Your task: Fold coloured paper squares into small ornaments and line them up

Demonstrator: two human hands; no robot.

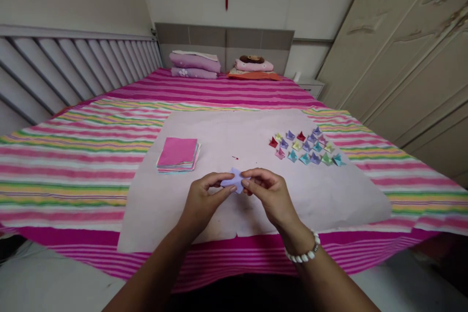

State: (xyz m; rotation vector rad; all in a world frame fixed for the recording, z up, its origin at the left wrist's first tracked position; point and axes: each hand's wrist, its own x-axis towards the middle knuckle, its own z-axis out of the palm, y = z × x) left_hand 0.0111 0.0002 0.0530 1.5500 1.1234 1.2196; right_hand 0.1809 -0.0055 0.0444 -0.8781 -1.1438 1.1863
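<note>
Between my two hands is a small folded piece of lavender paper (234, 181), held just above the white sheet. My left hand (205, 198) pinches its left side between thumb and fingers. On the right side, my right hand (268, 193) grips the paper the same way, fingertips close together. Its exact fold is partly hidden by my fingers. A stack of square coloured paper (178, 152), pink on top, lies to the left. Several folded paper pieces (306, 146) in red, yellow, purple, teal and green stand in rows to the right.
A large white paper sheet (219, 129) covers part of the striped bed (91, 156). A tiny red-tipped item (235, 158) lies just beyond my hands. Folded bedding (195, 65) and pillows rest by the headboard (197, 36). A rail (73, 68) borders the left, a wardrobe (409, 58) the right.
</note>
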